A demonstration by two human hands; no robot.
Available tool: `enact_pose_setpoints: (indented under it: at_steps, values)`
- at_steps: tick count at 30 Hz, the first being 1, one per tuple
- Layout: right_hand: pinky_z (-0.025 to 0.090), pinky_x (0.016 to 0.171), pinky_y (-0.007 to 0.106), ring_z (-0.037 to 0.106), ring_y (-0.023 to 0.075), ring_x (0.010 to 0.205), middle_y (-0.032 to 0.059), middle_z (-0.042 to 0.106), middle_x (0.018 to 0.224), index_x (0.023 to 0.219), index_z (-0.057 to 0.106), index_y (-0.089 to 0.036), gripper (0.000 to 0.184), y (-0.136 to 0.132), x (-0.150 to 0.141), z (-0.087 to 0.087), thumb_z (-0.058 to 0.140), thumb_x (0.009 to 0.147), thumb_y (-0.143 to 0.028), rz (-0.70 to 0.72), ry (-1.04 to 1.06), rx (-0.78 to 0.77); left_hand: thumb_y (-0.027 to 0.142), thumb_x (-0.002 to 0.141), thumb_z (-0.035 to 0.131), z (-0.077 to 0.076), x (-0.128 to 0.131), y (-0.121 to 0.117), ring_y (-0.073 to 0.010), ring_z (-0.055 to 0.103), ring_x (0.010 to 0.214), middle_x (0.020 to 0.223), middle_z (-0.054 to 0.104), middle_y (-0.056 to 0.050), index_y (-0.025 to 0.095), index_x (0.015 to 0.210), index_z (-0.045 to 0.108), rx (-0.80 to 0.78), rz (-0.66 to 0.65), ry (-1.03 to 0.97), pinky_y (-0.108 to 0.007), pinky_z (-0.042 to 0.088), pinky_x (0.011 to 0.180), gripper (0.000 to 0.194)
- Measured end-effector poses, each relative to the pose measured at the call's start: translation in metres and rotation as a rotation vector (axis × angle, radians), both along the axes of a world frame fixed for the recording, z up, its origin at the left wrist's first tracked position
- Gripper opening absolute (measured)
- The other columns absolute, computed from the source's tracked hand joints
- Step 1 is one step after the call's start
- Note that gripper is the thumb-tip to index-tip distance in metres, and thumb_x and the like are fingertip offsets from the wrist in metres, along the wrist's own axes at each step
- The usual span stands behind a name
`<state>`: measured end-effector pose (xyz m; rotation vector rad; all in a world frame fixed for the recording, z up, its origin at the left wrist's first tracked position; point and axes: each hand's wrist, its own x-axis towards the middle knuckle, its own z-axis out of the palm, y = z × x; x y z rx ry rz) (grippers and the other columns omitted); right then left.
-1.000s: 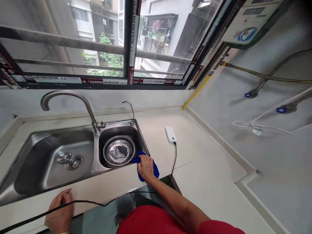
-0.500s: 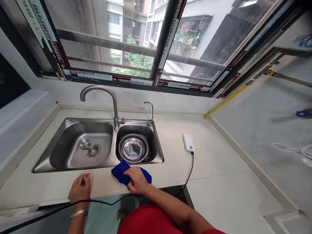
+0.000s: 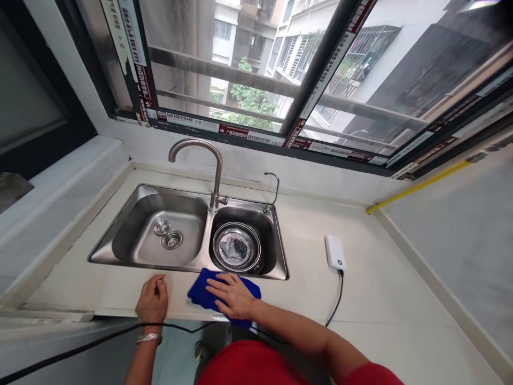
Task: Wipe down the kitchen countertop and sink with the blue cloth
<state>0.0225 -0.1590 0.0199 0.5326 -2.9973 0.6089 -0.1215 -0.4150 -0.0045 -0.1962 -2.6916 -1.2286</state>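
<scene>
Cloth has shifted left along the sink's front, now covering tabletop there. Right grip: fingers apart, laid flat on it. Left grip: loosely closed, apparently empty.

Just beyond the grip is the smaller bowl of a steel sink, holding a round metal basket with a small greyish bundle inside. The larger bowl, beyond and left of the grip, has a drain and a round metal fitting beside it. Farther beyond stand a curved tap and a thin spout; right of the grip lies a white device with a black cable, then, farther out, a yellow pipe; a window lies farthest beyond
</scene>
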Motion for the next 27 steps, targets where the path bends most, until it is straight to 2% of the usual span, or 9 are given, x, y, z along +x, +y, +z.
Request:
enact_pose_setpoints:
  at_steps: [3,7,12,16,19,24,27]
  values:
    - [0.027,0.122,0.052,0.031,0.0281,0.151,0.003,0.05,0.158,0.152,0.047,-0.025,0.052,-0.04,-0.047,0.001,0.045,0.103,-0.042,0.08,0.047,0.012,0.04,0.1,0.032,0.003,0.001,0.0,-0.0228,0.06,0.106,0.112,0.067,-0.013,0.013,0.11,0.068,0.026,0.028,0.108,-0.036,0.048,0.096,0.046]
    - [0.041,0.11,0.052,0.039,0.0313,0.142,0.006,0.045,0.161,0.152,0.044,-0.023,0.056,-0.081,-0.086,0.001,0.048,0.101,-0.045,0.053,0.071,0.04,0.045,0.102,0.028,0.004,0.001,0.0,-0.0264,0.057,0.109,0.112,0.065,-0.018,0.009,0.108,0.066,0.027,0.089,0.196,-0.041,0.048,0.1,0.053]
    - [0.048,0.094,0.048,0.052,0.0289,0.123,0.0039,0.044,0.161,0.152,0.041,-0.025,0.055,-0.093,-0.099,0.001,0.046,0.102,-0.049,-0.039,0.073,0.072,0.046,0.101,0.027,-0.001,-0.003,-0.002,-0.0284,0.055,0.108,0.106,0.064,-0.019,0.008,0.102,0.068,-0.014,0.104,0.198,-0.045,0.049,0.1,0.055]
    - [0.048,0.093,0.047,0.056,0.0253,0.111,0.0007,0.048,0.159,0.15,0.043,-0.029,0.051,-0.089,-0.103,0.0,0.045,0.103,-0.048,-0.09,0.054,0.095,0.042,0.095,0.033,-0.012,-0.012,-0.008,-0.0285,0.057,0.102,0.099,0.067,-0.015,0.011,0.097,0.069,-0.036,0.056,0.264,-0.044,0.051,0.095,0.048]
    - [0.047,0.094,0.045,0.056,0.0251,0.112,-0.0003,0.05,0.157,0.149,0.046,-0.029,0.049,-0.078,-0.092,-0.002,0.045,0.104,-0.048,-0.108,0.081,0.103,0.041,0.092,0.036,-0.016,-0.018,-0.01,-0.0294,0.059,0.096,0.092,0.067,-0.014,0.012,0.091,0.07,-0.049,0.031,0.329,-0.045,0.051,0.091,0.045]
    - [0.044,0.096,0.042,0.05,0.0262,0.124,-0.0014,0.051,0.156,0.146,0.05,-0.028,0.045,-0.028,-0.038,-0.004,0.044,0.105,-0.046,-0.123,0.199,0.12,0.042,0.09,0.033,-0.01,-0.018,-0.006,-0.0314,0.058,0.089,0.092,0.067,-0.014,0.015,0.087,0.069,-0.069,0.063,0.313,-0.047,0.048,0.081,0.044]
    - [0.044,0.092,0.041,0.053,0.0253,0.114,0.0021,0.057,0.15,0.142,0.053,-0.026,0.044,0.008,-0.001,-0.008,0.047,0.103,-0.045,-0.263,0.223,0.14,0.039,0.086,0.037,-0.007,-0.017,-0.004,-0.0311,0.057,0.084,0.093,0.066,-0.011,0.02,0.085,0.067,-0.044,0.099,0.206,-0.045,0.045,0.075,0.036]
